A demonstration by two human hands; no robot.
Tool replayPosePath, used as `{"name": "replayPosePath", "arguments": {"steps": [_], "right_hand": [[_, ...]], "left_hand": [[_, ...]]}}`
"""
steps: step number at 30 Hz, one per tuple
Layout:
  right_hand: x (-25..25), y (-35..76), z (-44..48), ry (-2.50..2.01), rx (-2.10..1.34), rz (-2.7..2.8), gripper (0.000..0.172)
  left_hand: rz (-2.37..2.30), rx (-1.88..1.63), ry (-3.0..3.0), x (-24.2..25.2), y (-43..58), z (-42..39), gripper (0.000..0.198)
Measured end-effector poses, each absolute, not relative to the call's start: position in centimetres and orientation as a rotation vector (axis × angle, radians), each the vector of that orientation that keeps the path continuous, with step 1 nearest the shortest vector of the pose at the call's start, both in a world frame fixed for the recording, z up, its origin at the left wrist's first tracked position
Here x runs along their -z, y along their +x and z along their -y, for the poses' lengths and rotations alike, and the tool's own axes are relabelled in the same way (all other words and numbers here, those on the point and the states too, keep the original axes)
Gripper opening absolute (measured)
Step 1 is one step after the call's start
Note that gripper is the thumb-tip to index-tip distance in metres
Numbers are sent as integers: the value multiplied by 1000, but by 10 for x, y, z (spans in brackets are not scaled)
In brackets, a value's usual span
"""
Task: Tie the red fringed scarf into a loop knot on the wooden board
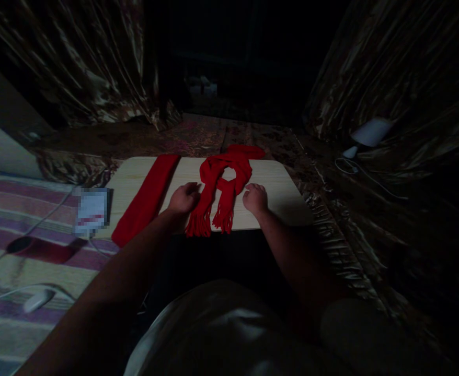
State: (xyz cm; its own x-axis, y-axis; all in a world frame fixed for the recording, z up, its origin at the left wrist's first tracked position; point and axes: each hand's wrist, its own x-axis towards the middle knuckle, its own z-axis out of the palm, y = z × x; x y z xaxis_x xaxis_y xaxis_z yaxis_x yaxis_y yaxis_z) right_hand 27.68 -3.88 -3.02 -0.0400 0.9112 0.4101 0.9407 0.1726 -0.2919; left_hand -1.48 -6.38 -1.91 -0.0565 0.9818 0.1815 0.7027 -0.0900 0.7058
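A red fringed scarf [225, 180] lies looped and crossed on a light wooden board [280, 183], its two tasselled ends hanging over the near edge. My left hand [183, 198] rests on the board with curled fingers touching the scarf's left strand. My right hand [255, 199] lies curled just right of the right strand, apart from it by a small gap. A second red scarf [147, 198], folded flat into a long strip, lies diagonally at the board's left side.
A blurred white card-like object [91, 211] sits left of the board on a striped cloth [10, 209] with white cables [37, 222]. A white lamp-like object [368, 133] and cord lie at the right. Dark patterned fabric surrounds everything.
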Motion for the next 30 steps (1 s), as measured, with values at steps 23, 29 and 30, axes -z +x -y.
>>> {"name": "replayPosePath", "arguments": {"steps": [23, 29, 30], "right_hand": [[41, 294, 31, -1656, -368, 1477, 19], [45, 295, 25, -1615, -400, 1481, 16], [45, 295, 25, -1605, -399, 1478, 15]], "left_hand": [[-1847, -1012, 1881, 15, -23, 56, 34], [-1839, -1016, 1847, 16, -24, 53, 35], [-1841, -1015, 1844, 17, -24, 53, 36]]}}
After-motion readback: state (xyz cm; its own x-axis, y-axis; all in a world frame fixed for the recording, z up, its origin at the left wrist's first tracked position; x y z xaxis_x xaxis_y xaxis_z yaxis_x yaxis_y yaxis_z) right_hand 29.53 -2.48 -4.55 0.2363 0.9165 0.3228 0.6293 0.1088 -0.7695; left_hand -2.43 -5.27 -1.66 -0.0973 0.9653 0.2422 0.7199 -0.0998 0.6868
